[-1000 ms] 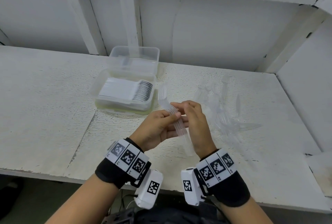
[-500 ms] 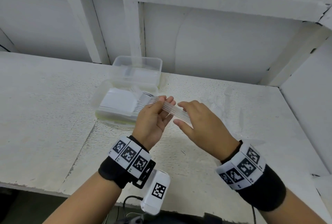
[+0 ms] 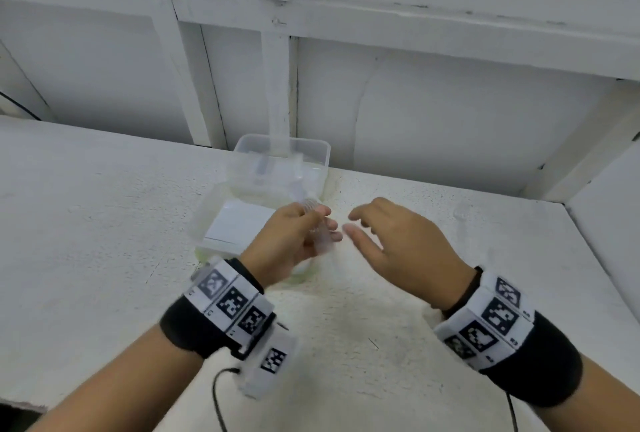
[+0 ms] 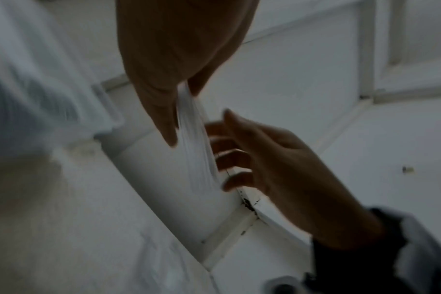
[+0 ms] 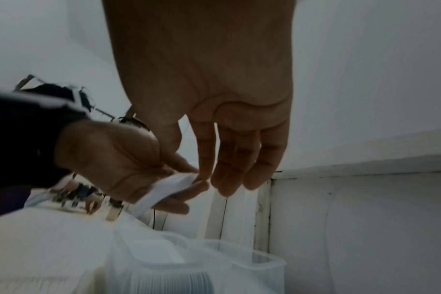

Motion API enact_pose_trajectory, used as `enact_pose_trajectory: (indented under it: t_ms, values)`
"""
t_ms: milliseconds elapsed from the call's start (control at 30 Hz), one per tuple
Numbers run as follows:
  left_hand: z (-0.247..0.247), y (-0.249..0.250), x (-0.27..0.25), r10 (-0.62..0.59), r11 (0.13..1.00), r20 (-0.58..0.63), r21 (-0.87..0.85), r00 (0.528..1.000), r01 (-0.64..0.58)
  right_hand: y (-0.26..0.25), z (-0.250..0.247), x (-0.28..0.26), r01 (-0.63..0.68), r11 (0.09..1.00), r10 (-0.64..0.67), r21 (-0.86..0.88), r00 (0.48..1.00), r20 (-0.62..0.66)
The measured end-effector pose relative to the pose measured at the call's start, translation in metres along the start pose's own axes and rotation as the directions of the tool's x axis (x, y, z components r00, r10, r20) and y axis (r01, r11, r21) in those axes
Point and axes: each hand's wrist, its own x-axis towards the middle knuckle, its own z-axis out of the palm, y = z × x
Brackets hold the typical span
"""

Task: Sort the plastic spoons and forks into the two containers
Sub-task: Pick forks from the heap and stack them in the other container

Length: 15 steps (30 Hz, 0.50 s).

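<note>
My left hand (image 3: 327,223) grips a tight stack of clear plastic forks (image 3: 320,242) and holds it above the right end of the near clear container (image 3: 207,223). A row of stacked white cutlery (image 3: 239,227) lies in that container. The far clear container (image 3: 313,149) stands right behind it against the wall. My right hand (image 3: 353,223) hovers just right of the stack, fingers relaxed, holding nothing. The left wrist view shows the fork stack (image 4: 195,151) pinched between thumb and fingers. In the right wrist view the left hand (image 5: 189,179) holds the stack (image 5: 174,186) beside my spread right fingers (image 5: 227,171).
The white textured table (image 3: 104,241) runs to a white panelled wall (image 3: 450,112) behind the containers and to a side wall (image 3: 609,216) on the right. A black cable (image 3: 221,397) hangs at the table's front edge.
Both hands held the fork stack a second ago. The right hand has let go and opened, while the left hand carried the stack left and away, over the near container.
</note>
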Motion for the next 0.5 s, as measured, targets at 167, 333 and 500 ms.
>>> enact_pose_trajectory:
  t_ms: [167, 333, 500]
  values:
    - [-0.039, 0.054, 0.016, 0.049, 0.399, 0.335, 0.857, 0.941, -0.326, 0.019, -0.027, 0.053, -0.002, 0.964, 0.044, 0.265, 0.987, -0.154]
    - [-0.055, 0.079, 0.041, 0.147, -0.353, 0.446, 0.857, 0.883, -0.375, 0.017, -0.028, 0.102, -0.089, 0.965, 0.001, 0.247, 0.942, 0.337]
    - [-0.062, 0.089, 0.069, -0.071, -0.051, 0.401, 0.913, 0.913, -0.405, 0.002, 0.01, 0.111, 0.315, 0.916, -0.212, -0.247, 0.905, 0.37]
